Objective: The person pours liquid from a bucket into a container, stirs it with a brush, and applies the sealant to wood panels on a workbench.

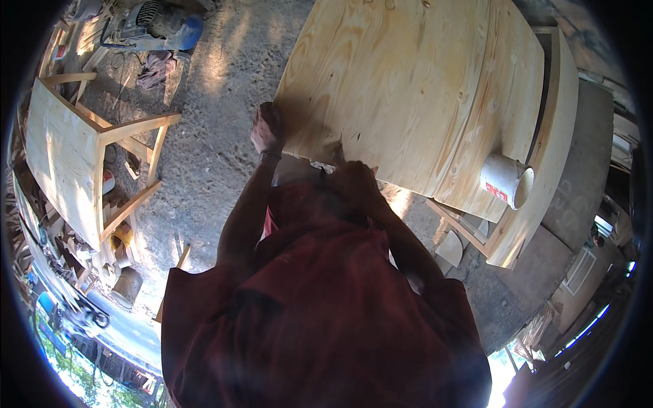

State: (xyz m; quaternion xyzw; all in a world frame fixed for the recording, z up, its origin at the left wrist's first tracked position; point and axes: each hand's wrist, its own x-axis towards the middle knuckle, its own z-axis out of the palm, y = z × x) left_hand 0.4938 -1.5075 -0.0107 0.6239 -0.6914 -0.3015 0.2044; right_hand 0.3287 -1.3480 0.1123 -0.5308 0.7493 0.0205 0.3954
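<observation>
A large pale plywood panel (pixel 408 81) with visible grain lies in front of me. My left hand (pixel 266 128) is closed at its left edge, near the close corner, with the fingers curled around the rim. My right hand (pixel 354 181) is closed by the near edge. From it a flat, dark scraper-like blade (pixel 335 151) reaches onto the wood; its handle is hidden in my fingers, and its exact kind is unclear. A white tub (pixel 503 180) with a red label lies on its side at the panel's right.
A wooden frame with a plywood top (pixel 64 156) stands tipped at the left. Beyond it on the rough floor (pixel 224 61) are a grey and blue machine (pixel 160 27) and a crumpled cloth (pixel 156 70). A wooden rail (pixel 554 136) runs along the panel's right side.
</observation>
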